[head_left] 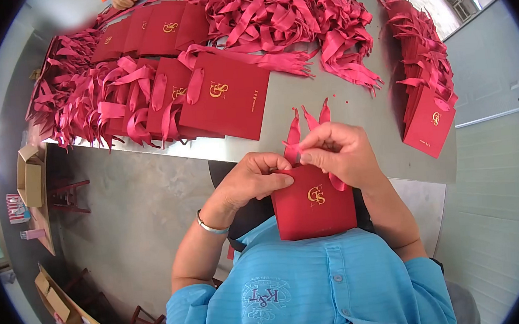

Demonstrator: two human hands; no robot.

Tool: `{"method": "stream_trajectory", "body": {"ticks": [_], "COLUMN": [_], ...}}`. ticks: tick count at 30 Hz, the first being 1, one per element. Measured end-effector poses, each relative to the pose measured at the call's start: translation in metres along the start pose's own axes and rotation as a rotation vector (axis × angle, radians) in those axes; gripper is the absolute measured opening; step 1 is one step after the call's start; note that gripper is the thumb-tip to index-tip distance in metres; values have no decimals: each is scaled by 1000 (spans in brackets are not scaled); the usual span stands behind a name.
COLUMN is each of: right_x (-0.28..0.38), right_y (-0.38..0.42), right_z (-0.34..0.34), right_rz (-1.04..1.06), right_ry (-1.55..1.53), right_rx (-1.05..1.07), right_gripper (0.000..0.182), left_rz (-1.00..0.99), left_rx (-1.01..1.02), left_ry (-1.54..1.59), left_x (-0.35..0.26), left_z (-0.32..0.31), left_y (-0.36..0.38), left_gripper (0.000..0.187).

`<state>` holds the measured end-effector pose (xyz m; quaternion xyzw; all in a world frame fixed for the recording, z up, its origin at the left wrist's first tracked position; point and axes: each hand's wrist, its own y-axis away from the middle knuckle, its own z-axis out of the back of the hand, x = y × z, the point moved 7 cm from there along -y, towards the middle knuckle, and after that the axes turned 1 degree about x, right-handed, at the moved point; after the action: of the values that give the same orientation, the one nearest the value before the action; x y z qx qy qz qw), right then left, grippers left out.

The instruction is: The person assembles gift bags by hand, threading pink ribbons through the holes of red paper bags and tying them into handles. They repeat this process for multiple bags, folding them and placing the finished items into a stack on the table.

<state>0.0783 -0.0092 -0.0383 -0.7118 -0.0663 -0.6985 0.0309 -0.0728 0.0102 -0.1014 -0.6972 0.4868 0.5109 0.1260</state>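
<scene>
Just beside the worktop [391, 130], a red bag [300, 210], probably light, crease-prone card best gripped by its rim, is held there by the left hand [251, 178], while soft, likely slippery ribbon [293, 130] is pinched by the right hand [339, 152].

I can see the left hand [250, 178] gripping the upper edge of a red bag [315, 212], while the right hand [341, 155] pinches a pink ribbon [293, 136] just above that bag. Beyond it, a ribbon heap [278, 14] covers part of the table [365, 111]; rows of bags [231, 106] sit beyond to its left.
</scene>
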Motion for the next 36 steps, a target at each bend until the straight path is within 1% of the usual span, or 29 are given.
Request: {"method": "stream_trajectory", "body": {"ticks": [1, 2, 4, 5, 6, 7, 9, 10, 14, 17, 19, 20, 22, 23, 25, 31, 34, 36], "right_x": [6, 8, 18, 19, 23, 25, 24, 25, 29, 30, 32, 33, 39, 38, 37, 35, 35, 38], "right_y": [3, 7, 13, 14, 15, 17, 19, 20, 20, 22, 27, 29, 33, 33, 36, 35, 35, 34], "right_z": [-2, -2, -8, -7, -9, -11, -12, -12, -16, -19, -21, -24, -34, -36, -41, -38, -37, -39], "right_rz": [69, 70, 114, 114, 159, 204, 215, 233, 244, 269, 379, 377, 460, 459, 536, 505, 457, 464], "right_ry": [33, 35, 192, 195, 385, 575, 595, 614, 641, 575, 618, 619, 727, 728, 870, 948, 960, 987], "right_rx": [11, 15, 82, 86, 98, 109, 74, 38, 20, 7, -47, -45, -30, -31, -41, -73, -66, -67], "right_gripper": [15, 15, 22, 22, 25, 28, 28, 27, 23, 20, 16, 16, 14, 14, 16, 19, 19, 19], "left_rz": [-4, -4, -8, -54, -99, -101, -102, -99, -98, -108, -105, -101, -99, -83, -64, -63, -82, -129], "left_rx": [-2, -18, -35, -76, -116, -116, -176, -172, -188, -180, -180, -180, -178, -183, -188, -189, -187, -196], "left_ry": [1, -13, -24, -40, -55, -52, -189, -187, -169, -151, -140, -138, -137, -161, -181, -179, -214, -244], "left_x": [-2, -3, -3, -4, -5, -4, -4, -4, -3, -4, -6, -8, -13, -15, -16, -18, -18, -20], "left_z": [-2, -2, -4, -5, -4, -4, -1, -3, 1, 1, 0, -1, -3, -3, -3, -6, -7, -7], "left_y": [0, 1, 1, 0, 1, 1, 3, 4, 5, 5, 7, 8, 9, 10, 11, 12, 11, 11], "left_gripper": [12, 10, 9, 8, 7, 7, 5, 5, 5, 8, 10, 12, 14, 15, 16, 14, 14, 15]}}
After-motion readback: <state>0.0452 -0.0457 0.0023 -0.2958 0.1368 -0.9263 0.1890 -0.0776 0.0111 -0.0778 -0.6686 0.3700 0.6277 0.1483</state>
